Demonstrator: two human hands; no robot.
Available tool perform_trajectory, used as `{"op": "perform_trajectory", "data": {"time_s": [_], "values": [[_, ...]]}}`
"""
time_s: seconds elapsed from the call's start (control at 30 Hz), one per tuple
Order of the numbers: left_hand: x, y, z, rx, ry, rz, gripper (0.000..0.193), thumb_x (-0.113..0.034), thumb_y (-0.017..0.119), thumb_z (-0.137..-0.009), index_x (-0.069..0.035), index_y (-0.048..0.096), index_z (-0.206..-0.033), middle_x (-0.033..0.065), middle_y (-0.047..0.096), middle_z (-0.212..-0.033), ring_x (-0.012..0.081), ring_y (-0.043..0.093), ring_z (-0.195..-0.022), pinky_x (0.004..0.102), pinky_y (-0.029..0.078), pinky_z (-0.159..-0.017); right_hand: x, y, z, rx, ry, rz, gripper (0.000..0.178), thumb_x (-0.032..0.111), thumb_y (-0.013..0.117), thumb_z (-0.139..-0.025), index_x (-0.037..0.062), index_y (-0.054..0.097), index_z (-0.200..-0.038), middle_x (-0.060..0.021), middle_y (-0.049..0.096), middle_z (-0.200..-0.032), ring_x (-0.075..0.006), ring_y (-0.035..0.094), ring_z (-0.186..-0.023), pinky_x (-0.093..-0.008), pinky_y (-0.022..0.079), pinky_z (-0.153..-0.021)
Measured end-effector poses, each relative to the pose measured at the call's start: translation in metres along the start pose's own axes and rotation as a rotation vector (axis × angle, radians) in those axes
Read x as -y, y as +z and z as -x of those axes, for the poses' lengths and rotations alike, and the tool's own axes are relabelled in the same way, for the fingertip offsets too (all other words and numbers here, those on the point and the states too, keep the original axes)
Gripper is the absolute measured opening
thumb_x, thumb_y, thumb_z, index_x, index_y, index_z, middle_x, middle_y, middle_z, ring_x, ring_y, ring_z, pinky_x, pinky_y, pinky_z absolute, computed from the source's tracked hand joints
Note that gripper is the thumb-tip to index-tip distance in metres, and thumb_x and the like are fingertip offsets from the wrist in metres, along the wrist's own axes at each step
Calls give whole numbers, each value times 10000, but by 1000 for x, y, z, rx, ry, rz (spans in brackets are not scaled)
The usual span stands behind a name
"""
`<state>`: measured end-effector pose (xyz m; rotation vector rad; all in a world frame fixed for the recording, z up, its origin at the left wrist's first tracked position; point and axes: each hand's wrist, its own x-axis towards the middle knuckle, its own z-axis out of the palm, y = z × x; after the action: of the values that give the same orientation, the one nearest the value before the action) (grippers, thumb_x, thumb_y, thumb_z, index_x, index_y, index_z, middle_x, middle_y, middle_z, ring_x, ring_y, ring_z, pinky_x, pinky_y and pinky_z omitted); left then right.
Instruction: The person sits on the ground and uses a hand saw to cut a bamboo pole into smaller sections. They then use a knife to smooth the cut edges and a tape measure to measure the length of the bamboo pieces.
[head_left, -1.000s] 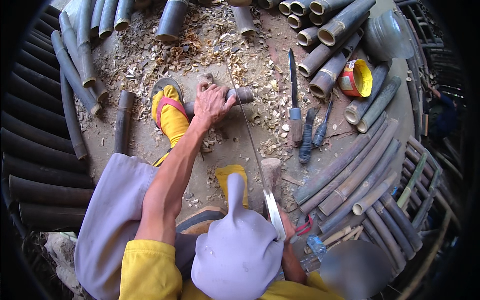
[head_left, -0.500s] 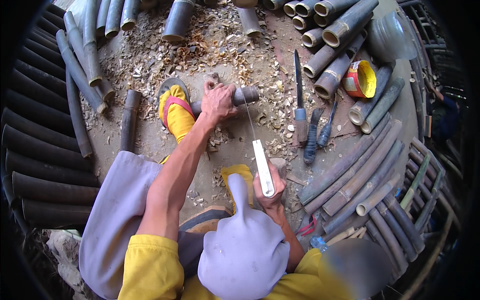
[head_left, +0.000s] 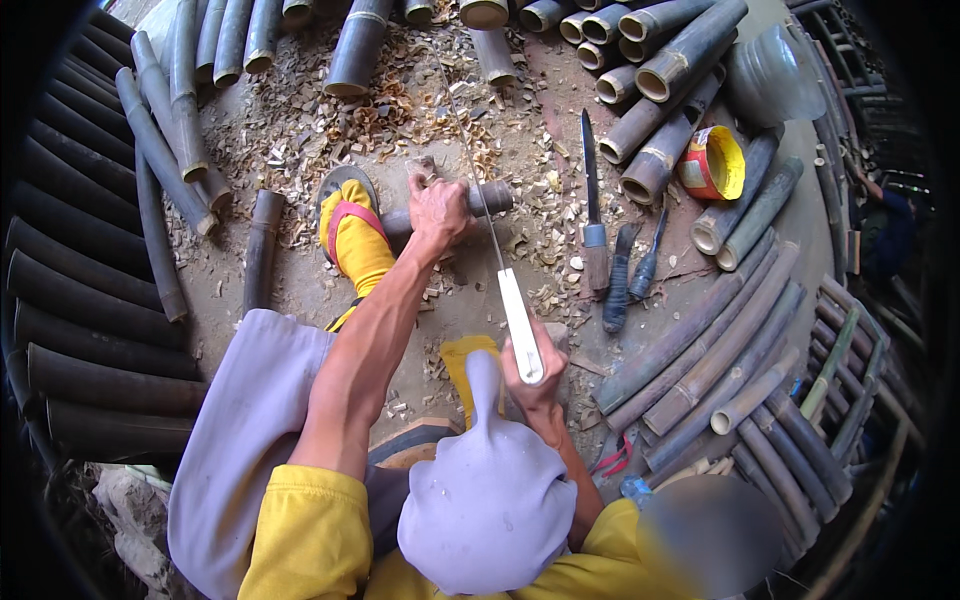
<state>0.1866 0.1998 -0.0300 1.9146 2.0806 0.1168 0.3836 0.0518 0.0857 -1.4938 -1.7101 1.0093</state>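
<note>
The left hand (head_left: 440,212) is holding a bamboo tube (head_left: 495,197) and the right hand (head_left: 547,365) is holding a saw (head_left: 517,318).
Both are curling tightly around them. The tube is lying right of a yellow sock (head_left: 358,238), left of a knife (head_left: 592,205), with the saw crossing near its right end.

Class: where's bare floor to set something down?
Mostly bare: left, between the short bamboo piece and the long curved pole; right, narrowly, between the wrapped handle and the fanned poles. Crowded: wood chips beyond the left hand, stacked bamboo at upper right.
</note>
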Motion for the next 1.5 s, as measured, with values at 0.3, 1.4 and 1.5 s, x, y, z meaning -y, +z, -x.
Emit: {"op": "perform_trajectory", "data": {"time_s": [0.3, 1.4, 1.5], "values": [[-14, -5, -1, 0, 13, 19, 125, -175, 615, -691, -124, 660, -796, 122, 682, -752, 238, 667, -818, 447, 315, -953, 7, -55, 92, -33, -122, 263, 391, 12, 624, -726, -91, 600, -1102, -176, 668, -874, -267, 662, -602, -337, 524, -541], [-10, 8, -6, -63, -17, 44, 153, -174, 633, -677, -131, 647, -822, 75, 683, -821, 227, 644, -870, 455, 321, -946, 8, 6, -34, 9, 60, 47, 413, 18, 647, -747, -32, 590, -1153, -144, 640, -748, -207, 638, -578, -316, 506, -539], [-1, 3, -1, -25, -42, 17, 147, -162, 618, -686, -131, 650, -826, 75, 683, -818, 229, 644, -869, 462, 317, -955, 2, -16, 13, 22, 35, 11, 458, 7, 634, -732, -53, 575, -1183, -193, 670, -842, -265, 670, -624, -341, 529, -577]]}}
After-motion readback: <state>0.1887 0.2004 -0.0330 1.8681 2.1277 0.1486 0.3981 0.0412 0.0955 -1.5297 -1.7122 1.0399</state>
